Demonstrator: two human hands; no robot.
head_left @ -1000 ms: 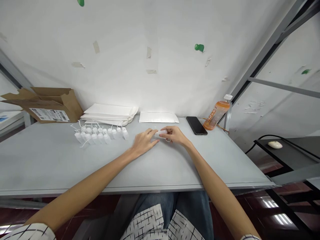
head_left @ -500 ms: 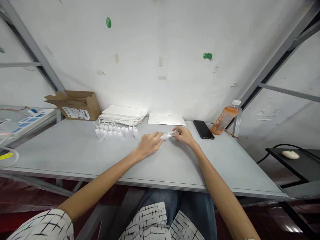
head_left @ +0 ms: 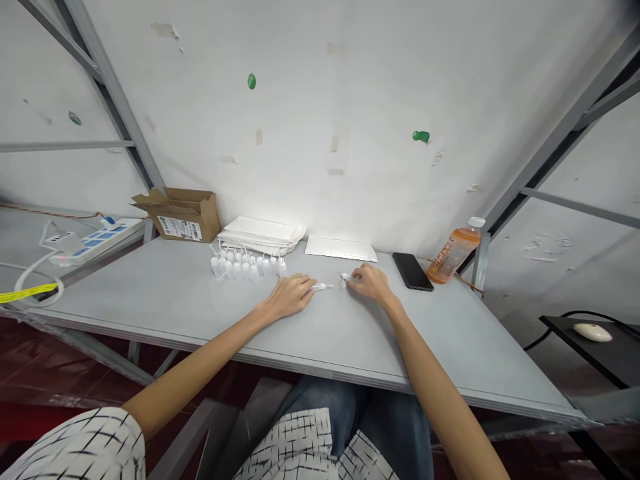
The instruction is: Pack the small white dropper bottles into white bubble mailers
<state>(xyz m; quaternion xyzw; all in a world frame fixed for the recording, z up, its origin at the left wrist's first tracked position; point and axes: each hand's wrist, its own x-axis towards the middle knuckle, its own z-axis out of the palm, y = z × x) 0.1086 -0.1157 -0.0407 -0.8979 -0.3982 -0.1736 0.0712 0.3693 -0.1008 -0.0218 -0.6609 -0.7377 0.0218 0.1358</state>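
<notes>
My left hand (head_left: 291, 295) rests low over the table, fingers closed round a small white squeeze bottle (head_left: 319, 287), its thin tip pointing right. Facing it across a short gap, my right hand (head_left: 371, 283) pinches a small white piece (head_left: 345, 277) with a thin clear strand hanging from it; its kind is too small to tell. Left of my left hand, several small white dropper bottles (head_left: 245, 270) stand upright in a tight group, some with thin bent strands at their tops.
Behind the bottles lie a stack of white envelopes (head_left: 263, 233) and a single white envelope (head_left: 341, 249). An open cardboard box (head_left: 187, 217) stands back left. On the right are a black phone (head_left: 413, 271) and an orange drink bottle (head_left: 456, 253). A power strip (head_left: 103, 241) lies far left.
My hands have drawn apart, opening a gap between the squeeze bottle and the white piece in my right hand. The camera view has shifted slightly left and up.
</notes>
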